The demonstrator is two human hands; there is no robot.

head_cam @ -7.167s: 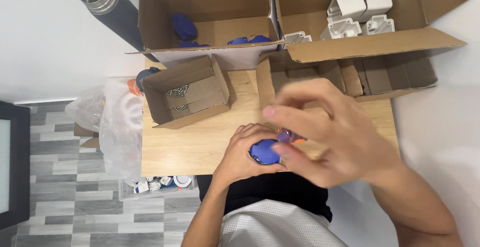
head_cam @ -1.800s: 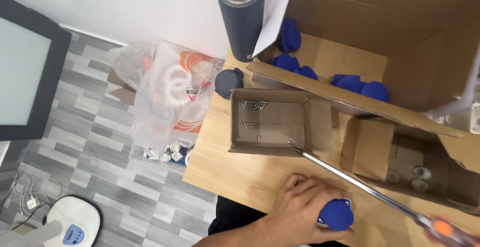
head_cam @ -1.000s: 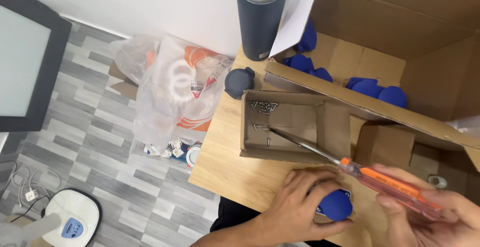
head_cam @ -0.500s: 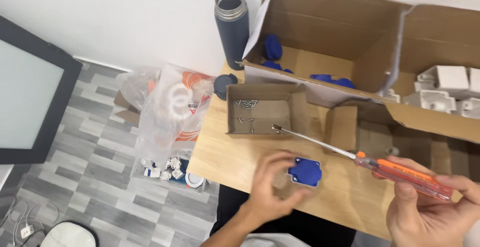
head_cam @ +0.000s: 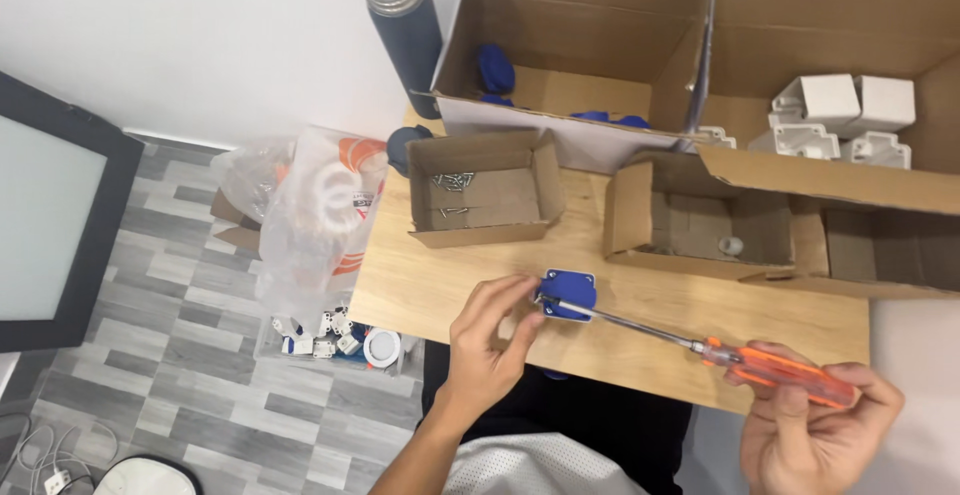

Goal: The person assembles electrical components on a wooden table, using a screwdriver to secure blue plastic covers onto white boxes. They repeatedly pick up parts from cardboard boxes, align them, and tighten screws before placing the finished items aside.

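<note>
A small blue plastic part lies on the wooden table near its front edge. My left hand rests just left of the part, fingertips touching its edge. An orange-handled screwdriver is gripped by my right hand at the lower right. Its metal shaft reaches left, and the tip meets the blue part.
A small open carton holding screws sits behind the part. A second small carton is to the right. Two big boxes at the back hold blue parts and white parts. A dark flask and plastic bags are at the left.
The view has steadied over the table. My right hand has brought the screwdriver tip onto the blue part, and my left hand has shifted to the part's left edge.
</note>
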